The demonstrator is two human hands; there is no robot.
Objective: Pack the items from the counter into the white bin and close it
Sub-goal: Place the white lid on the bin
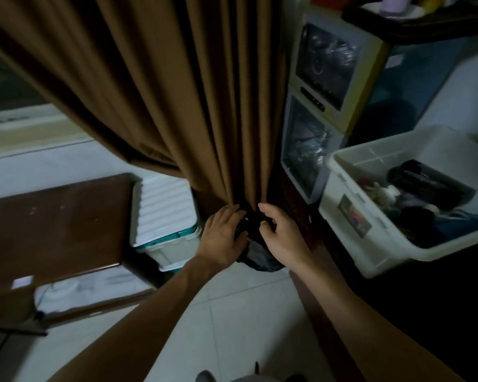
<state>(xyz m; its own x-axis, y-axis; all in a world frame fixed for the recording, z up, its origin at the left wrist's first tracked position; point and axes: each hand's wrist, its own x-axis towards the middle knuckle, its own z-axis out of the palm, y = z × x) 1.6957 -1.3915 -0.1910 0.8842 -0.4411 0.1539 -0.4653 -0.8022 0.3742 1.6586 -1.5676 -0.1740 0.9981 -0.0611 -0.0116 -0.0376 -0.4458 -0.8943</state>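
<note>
A brown table (55, 224) and a ribbed white box (163, 216) stand at the left, beside a brown curtain (177, 92). Below the curtain's hem, the left hand (222, 235) clasps a black bundle (255, 244) between its fingers and thumb. The right hand (280, 235) curls its fingers into the bundle's other side. The white bin (351, 216) sits well to the right of both hands on the dark counter (425, 299), lid off, with dark items inside.
</note>
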